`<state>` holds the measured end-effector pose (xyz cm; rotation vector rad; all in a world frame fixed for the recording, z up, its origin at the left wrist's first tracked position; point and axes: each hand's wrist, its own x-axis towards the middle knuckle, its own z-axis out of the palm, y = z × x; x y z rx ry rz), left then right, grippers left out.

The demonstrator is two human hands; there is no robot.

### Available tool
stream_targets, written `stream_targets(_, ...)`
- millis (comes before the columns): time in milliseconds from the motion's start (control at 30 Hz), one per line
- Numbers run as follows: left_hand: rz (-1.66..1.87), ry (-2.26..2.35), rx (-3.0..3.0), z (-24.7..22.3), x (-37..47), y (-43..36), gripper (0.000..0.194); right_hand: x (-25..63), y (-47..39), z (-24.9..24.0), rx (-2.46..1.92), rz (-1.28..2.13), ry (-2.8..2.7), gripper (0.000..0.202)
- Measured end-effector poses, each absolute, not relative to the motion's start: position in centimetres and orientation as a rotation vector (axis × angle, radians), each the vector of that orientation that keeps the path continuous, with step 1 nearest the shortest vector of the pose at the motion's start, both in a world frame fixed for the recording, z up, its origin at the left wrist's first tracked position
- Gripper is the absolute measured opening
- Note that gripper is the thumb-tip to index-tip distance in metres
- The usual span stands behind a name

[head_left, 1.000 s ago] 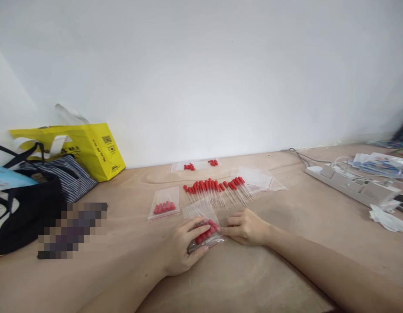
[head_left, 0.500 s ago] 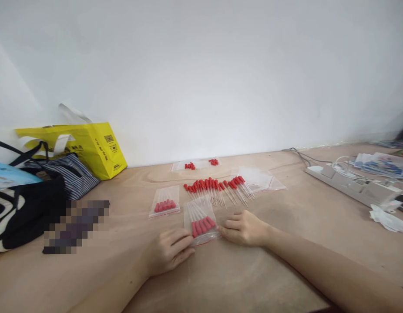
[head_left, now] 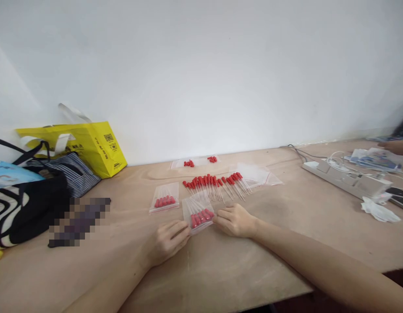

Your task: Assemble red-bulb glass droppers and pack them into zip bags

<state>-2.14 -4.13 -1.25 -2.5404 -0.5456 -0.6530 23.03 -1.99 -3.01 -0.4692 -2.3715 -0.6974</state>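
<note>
Steadying the near zip bag (head_left: 201, 227) from both sides, the left hand (head_left: 172, 237) and right hand (head_left: 233, 220) each appear to pinch a corner, fingers drawn together, probably to keep its near edge straight. Between them the bag lies with its red-bulbed droppers (head_left: 200, 218) fanned side by side, bulbs towards the person. A second filled bag (head_left: 174, 190) sits just to the left, perhaps set aside to leave working space; loose droppers (head_left: 201, 181) spread beyond, bulbs away, seemingly arranged for easy reach. Flat bags (head_left: 262, 175) rest behind them to the right. The pale wooden tabletop (head_left: 195, 278) meets a plain white wall (head_left: 201, 78); a yellow shopping bag (head_left: 108, 150) stands at left, while a power strip (head_left: 345, 180) and crumpled tissue (head_left: 379, 211) occupy the right, near another person's hand (head_left: 397, 147).
</note>
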Motion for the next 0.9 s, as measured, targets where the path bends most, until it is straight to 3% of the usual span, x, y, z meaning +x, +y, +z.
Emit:
stream_targets(600, -0.843, -0.493, -2.459, -1.2, -1.5, -3.9, 0.024, 23.3, -1.3, -3.2, -0.367, -0.789, -2.386, 0.023)
stream_targets(900, -0.975, -0.357, -2.434, -1.0, 0.7, -3.0, 0.012, 22.7, -1.3, -3.1, -0.447, -0.763, -2.315, 0.024)
